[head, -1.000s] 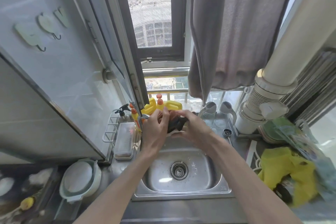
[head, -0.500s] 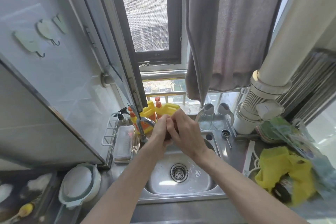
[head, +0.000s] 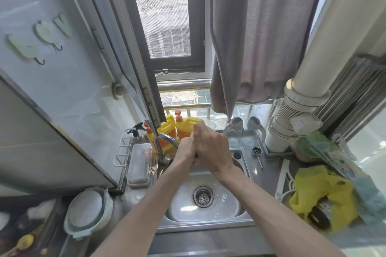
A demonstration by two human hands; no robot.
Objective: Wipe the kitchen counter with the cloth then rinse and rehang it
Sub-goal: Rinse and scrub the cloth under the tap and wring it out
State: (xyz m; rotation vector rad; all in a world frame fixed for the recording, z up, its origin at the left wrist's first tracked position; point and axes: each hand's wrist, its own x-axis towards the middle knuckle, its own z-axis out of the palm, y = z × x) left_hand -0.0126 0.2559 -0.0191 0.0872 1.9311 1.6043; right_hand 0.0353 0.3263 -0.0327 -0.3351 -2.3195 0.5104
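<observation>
Over the sink (head: 208,223), my left hand (head: 184,151) and right hand (head: 212,148) were clamped together round the cloth (head: 195,155), only a dark sliver showing; the faucet (head: 167,139) stood just beside them; I judged wiping done, rinsing near its end, rehanging not yet begun.

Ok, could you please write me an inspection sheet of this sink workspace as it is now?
Surface: steel sink, basin wet, strainer in the drain.
Job's things: cloth, only a dark sliver shows between the hands; faucet, spout reaches the hands, water flow cannot be told.
Clutter: yellow bottles behind the sink; yellow bag at right; lidded bowl at left.
Hands: left hand and right hand pressed together around the cloth, above the sink.
Cables: nothing seen.
Surroundings: window; grey towel hanging; wall hooks at left.
</observation>
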